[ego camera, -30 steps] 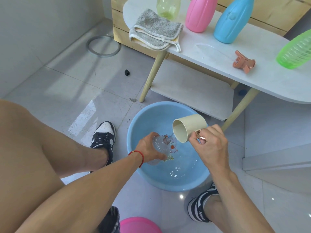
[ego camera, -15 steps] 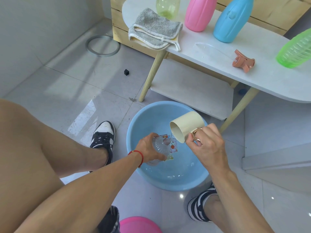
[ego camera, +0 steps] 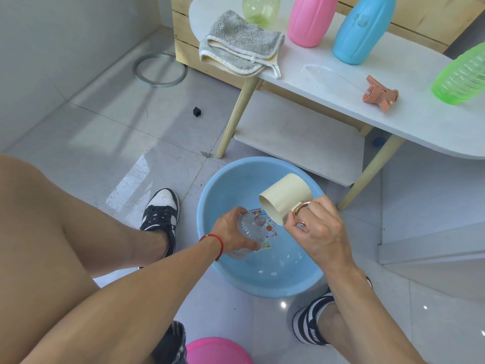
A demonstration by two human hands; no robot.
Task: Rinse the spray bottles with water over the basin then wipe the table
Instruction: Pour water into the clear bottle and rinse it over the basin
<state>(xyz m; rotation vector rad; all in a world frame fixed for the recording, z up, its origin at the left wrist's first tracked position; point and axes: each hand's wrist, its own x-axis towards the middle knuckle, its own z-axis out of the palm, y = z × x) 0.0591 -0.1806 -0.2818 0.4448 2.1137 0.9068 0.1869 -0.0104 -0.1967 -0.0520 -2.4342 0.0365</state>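
Glossy plastic basin point(ego camera: 210, 206) — terry cloth towel point(ego camera: 240, 46), matt tabletop point(ego camera: 420, 119).

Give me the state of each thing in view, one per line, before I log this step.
Left hand: gripping the clear bottle.
Right hand: holding the cup by its handle.
Clear bottle: capless, tilted over the basin.
Cup: tipped on its side, mouth toward the bottle.
Basin: on the floor, shallow water inside.
Towel: folded, overhanging the table edge.
Table: wet patch near the middle.
Spray head: detached, lying on the table.
Pink bottle: upright.
Blue bottle: upright.
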